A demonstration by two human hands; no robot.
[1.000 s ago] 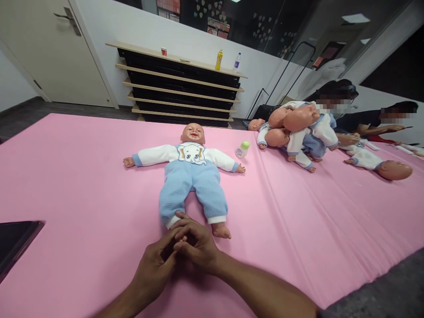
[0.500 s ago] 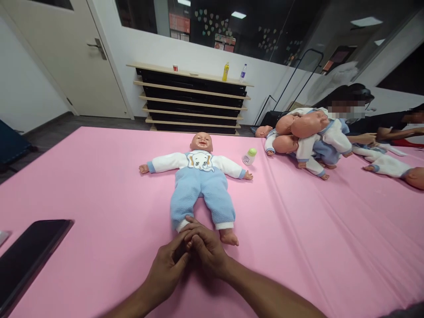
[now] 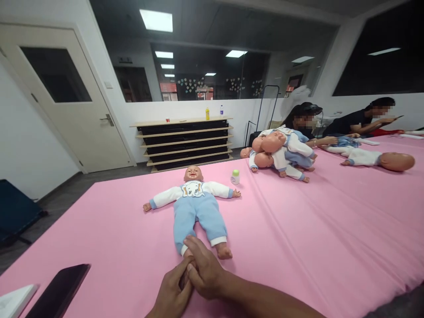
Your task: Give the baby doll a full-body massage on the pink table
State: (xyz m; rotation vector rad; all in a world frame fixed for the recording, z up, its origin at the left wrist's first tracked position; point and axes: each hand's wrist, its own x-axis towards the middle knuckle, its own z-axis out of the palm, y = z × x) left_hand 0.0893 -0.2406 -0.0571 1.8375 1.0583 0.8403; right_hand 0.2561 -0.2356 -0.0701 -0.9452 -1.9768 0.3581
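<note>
A baby doll (image 3: pixel 200 207) in a blue and white suit with an elephant on its chest lies face up on the pink tabletop (image 3: pixel 265 265), arms spread and feet toward me. My left hand (image 3: pixel 174 282) is closed around the foot on the doll's left side as I see it, thumb and fingers curled. Over that same foot and ankle lies my right hand (image 3: pixel 205 267), its fingers wrapped round from above. Most of the held foot is hidden by my hands. The doll's other bare foot (image 3: pixel 224 251) rests free on the table.
A green-capped bottle (image 3: pixel 235 177) stands near the doll's hand. Several dolls (image 3: pixel 285 152) are piled at the back right, and another doll (image 3: pixel 367 157) lies beyond. A dark phone (image 3: pixel 59 291) and a white box (image 3: pixel 16 300) lie front left. Two people (image 3: pixel 351 121) sit at right.
My view has tilted upward, showing more wall and window. Both hands stay on the doll's foot; my right fingers now reach further up over the ankle.
</note>
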